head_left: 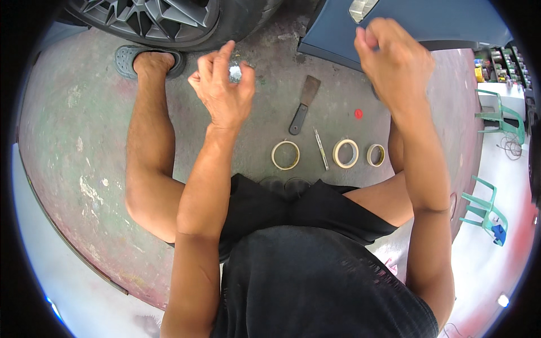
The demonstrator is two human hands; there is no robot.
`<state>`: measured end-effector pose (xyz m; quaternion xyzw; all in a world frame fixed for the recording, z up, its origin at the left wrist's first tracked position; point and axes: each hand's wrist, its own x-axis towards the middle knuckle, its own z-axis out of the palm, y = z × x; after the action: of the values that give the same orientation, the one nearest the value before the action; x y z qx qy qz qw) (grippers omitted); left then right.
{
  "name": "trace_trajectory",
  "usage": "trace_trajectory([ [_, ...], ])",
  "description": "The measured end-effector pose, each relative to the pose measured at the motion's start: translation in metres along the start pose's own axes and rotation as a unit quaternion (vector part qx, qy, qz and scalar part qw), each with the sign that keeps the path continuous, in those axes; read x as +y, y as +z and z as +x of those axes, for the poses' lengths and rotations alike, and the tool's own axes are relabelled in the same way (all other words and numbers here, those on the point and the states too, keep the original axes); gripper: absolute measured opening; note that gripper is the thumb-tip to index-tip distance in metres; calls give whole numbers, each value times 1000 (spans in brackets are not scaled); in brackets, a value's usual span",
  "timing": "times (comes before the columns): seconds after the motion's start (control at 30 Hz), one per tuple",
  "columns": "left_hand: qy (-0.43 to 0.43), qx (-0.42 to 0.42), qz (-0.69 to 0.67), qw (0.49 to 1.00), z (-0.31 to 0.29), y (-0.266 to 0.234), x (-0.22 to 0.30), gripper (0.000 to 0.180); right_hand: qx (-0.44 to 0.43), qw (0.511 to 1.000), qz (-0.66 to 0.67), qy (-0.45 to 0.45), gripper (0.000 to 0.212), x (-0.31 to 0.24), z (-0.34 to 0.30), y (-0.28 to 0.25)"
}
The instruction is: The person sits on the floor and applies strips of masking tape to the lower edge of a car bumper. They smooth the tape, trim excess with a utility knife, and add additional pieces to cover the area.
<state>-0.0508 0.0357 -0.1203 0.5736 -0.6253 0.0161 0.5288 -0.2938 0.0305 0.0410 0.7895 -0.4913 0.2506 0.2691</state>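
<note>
Grey, stained concrete floor (84, 129) is seen from the head view, with the person squatting on it; the left hand (222, 90) is raised with its fingers curled together around a small crumpled whitish scrap (235, 73), pinched near the fingertips; the right hand (394, 56) is held up near the blue panel (451, 22) at the floor's far edge, fingers bunched together, though whether anything is pinched there cannot be told. Between the knees, a putty knife (303, 107) is laid near three tape rolls (285, 155) in a row, with a thin pen-like tool (321, 149) between the first and second; a car wheel (152, 19) is seen at the far left, beside a sandalled foot (147, 59).
</note>
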Motion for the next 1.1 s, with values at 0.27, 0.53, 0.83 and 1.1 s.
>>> trace_trajectory([
  [0.27,-100,84,-63,990,49,-22,-80,42,-366,844,160,358,14,-15,-183,49],
  [0.53,-252,-143,430,855,65,-78,-203,72,-570,740,96,345,30,-68,-248,55],
  [0.83,-347,-398,374,762,71,-94,-177,101,-584,686,225,371,34,-53,-249,54],
  [1.1,-342,-397,369,768,64,-97,-184,100,-322,659,553,396,35,-44,-170,-3],
])
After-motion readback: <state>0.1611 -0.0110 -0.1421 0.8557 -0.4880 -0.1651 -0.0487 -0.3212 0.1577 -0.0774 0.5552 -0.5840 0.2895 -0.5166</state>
